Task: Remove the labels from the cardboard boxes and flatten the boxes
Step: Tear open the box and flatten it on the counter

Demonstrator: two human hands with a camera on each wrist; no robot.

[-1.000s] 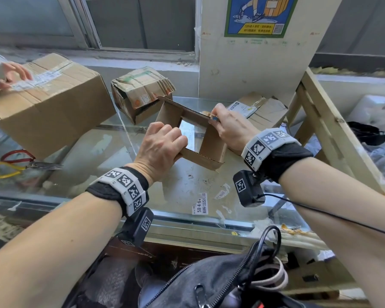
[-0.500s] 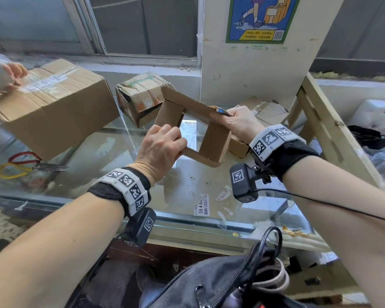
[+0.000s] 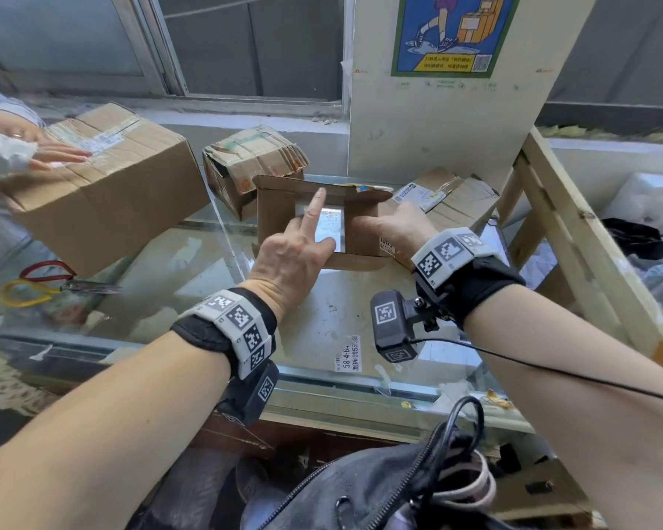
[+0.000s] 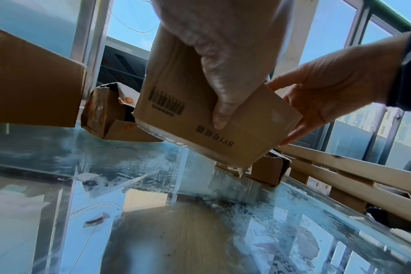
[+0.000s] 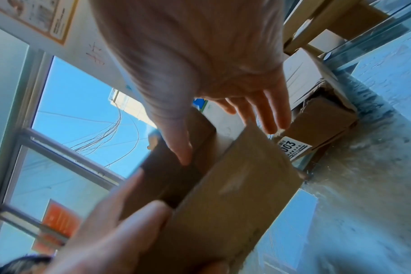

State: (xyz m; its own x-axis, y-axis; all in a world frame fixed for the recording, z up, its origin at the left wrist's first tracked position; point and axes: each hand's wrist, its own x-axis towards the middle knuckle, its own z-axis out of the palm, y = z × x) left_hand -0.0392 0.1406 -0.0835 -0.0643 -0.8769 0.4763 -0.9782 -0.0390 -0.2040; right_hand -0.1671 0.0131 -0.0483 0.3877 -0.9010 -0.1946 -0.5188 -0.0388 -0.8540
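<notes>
I hold the small open-ended cardboard box (image 3: 314,219) just above the glass bench (image 3: 337,315), between both hands. My left hand (image 3: 291,258) grips its near-left wall, thumb under, index finger straight. My right hand (image 3: 399,231) clasps the right wall, fingers (image 5: 270,111) loosely spread outside, thumb inside. A labelled box (image 3: 444,197) lies far right.

The open-ended small box (image 3: 314,219) is held above the glass table (image 3: 192,269). The left hand (image 3: 291,254) grips its near-left wall, index finger extended across the opening. The right hand (image 3: 395,227) holds the right wall. A large box (image 3: 108,193) stands left, with another person's hands (image 3: 35,147) on top. Scissors (image 3: 54,285) lie below it.
</notes>
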